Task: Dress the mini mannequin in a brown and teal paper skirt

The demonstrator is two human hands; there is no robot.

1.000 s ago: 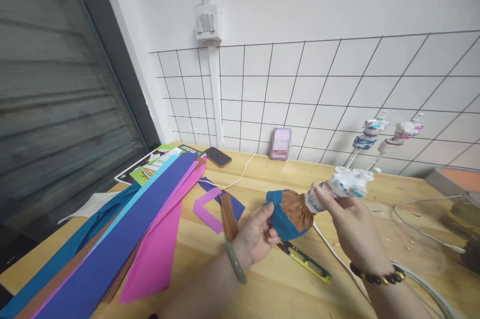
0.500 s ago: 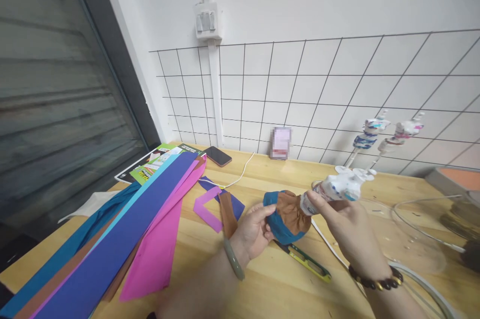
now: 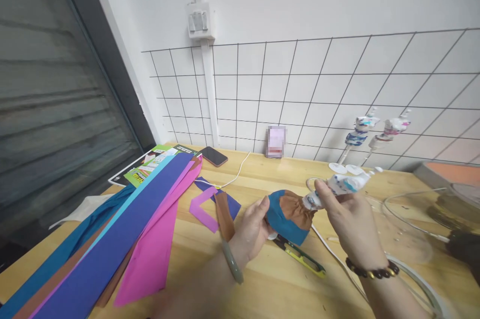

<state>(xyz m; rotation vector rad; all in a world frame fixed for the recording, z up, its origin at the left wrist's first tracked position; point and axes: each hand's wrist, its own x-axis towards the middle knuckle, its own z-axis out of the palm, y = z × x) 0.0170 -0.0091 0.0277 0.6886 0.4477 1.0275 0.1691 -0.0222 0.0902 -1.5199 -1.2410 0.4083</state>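
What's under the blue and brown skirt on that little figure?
Below the skirt, a yellow-and-black tool lies on the table, and something white shows near the left hand. Whatever is inside the skirt is covered.

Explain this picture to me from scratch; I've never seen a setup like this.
There is no machine here: these are a person's own bare hands. The picture comes from a camera worn on the head, looking forward and down. The right hand holds a small white figure by its middle. The left hand holds the blue and brown cloth gathered around its lower part. On the wooden table lie long coloured fabric strips, a phone and a yellow and black tool. Two similar figures stand near the wall.
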